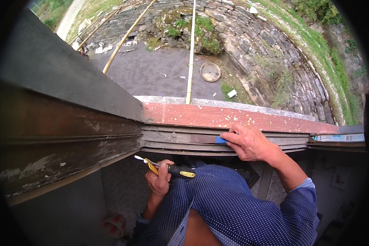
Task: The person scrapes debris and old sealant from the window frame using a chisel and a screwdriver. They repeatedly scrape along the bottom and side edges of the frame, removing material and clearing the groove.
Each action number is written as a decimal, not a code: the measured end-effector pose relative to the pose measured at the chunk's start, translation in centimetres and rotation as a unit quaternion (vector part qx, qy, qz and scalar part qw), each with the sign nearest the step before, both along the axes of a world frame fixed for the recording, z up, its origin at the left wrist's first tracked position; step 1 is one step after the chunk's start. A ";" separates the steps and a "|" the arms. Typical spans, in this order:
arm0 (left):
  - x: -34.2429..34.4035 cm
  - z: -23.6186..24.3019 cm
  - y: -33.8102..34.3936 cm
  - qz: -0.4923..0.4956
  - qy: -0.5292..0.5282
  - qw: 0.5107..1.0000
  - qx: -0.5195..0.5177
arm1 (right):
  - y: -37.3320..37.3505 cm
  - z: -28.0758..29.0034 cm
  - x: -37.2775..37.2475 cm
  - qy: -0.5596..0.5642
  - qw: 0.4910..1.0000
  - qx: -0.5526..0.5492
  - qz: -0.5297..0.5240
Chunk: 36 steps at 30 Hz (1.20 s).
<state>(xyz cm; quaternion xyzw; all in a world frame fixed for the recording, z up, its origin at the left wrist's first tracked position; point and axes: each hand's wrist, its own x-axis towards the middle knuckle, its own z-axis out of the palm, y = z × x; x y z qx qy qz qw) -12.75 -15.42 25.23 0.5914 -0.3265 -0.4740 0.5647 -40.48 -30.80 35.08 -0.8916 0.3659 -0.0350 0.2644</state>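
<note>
My right hand (250, 143) grips a small blue scraper-like piece (219, 140) against the dusty window track (192, 137). My left hand (160, 180), below the track at the left, has its fingers wrapped round yellow-and-black hand tools (181, 171), one with a pale, narrow tip pointing up-left; exactly what they are is unclear. Above the track runs a reddish sill (180, 114) scattered with pale flakes. A white-and-blue tube (336, 137) lies at the track's right end.
A dark frame (61, 123) and grey wall (57, 69) border the left. Outside are bamboo poles (191, 61), a stone wall (266, 49), grey ground and a round lid (210, 72). An orange bucket (113, 225) sits low inside.
</note>
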 end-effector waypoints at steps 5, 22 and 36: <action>0.3 -0.1 0.6 0.016 -0.013 1.000 0.010 | -0.1 -1.1 0.3 -0.031 0.999 0.010 0.003; 0.2 -0.1 0.9 0.025 -0.016 0.999 0.018 | -0.3 -2.3 4.7 -0.065 0.998 -0.018 0.014; 0.3 -0.5 1.2 0.041 -0.018 0.999 0.014 | -0.7 -3.6 11.2 -0.110 0.993 -0.017 0.026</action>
